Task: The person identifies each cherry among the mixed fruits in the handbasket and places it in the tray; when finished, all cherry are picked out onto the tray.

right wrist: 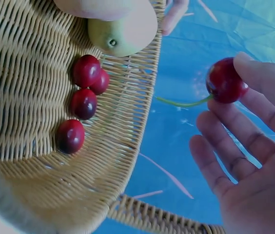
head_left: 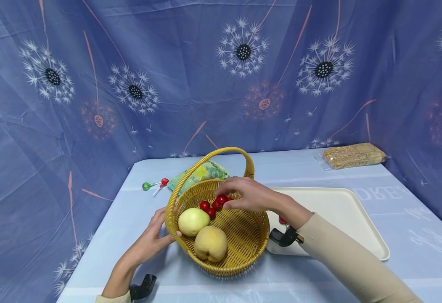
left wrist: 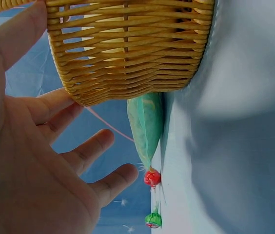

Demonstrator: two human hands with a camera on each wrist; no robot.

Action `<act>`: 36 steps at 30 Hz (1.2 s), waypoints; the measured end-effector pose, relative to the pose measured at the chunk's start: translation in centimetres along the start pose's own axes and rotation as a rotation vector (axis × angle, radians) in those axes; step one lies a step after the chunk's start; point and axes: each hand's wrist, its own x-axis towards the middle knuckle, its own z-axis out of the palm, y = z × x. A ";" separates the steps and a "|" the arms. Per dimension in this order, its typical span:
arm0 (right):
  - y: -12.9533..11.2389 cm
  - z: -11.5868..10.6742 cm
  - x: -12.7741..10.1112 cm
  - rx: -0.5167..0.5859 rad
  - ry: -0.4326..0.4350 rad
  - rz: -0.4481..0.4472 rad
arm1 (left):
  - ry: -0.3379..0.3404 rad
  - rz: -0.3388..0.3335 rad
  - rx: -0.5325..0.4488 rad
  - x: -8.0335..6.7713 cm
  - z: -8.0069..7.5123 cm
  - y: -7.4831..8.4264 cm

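On the counter [head_left: 319,269] stands a wicker basket [head_left: 243,240]. The left hand [head_left: 150,240] rests against its rim, fingers spread; the right hand [head_left: 249,194] pinches a cherry [right wrist: 225,80], seemingly just above the basket's far side.

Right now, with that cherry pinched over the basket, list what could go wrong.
1. The right hand pinches the cherry only at the fingertips; it could slip and roll off.
2. The basket looks tipped toward the left hand steadying its rim, so the peach and pale green fruit might shift.
3. The loose cherries could get bumped.
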 end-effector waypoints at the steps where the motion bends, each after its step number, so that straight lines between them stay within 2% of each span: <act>1: 0.0 -0.1 -0.3 0.001 0.017 -0.013 | -0.001 0.002 0.000 0.0 0.0 0.0; 12: 0.7 -1.1 -4.1 0.030 0.205 -0.052 | -0.007 -0.006 -0.015 0.0 0.0 0.0; 25: 3.0 -1.4 -9.6 0.012 0.334 0.152 | -0.006 -0.001 -0.005 0.1 0.1 0.0; 36: 7.1 0.2 -13.6 -0.062 0.402 0.259 | -0.009 -0.009 -0.016 0.2 0.0 0.0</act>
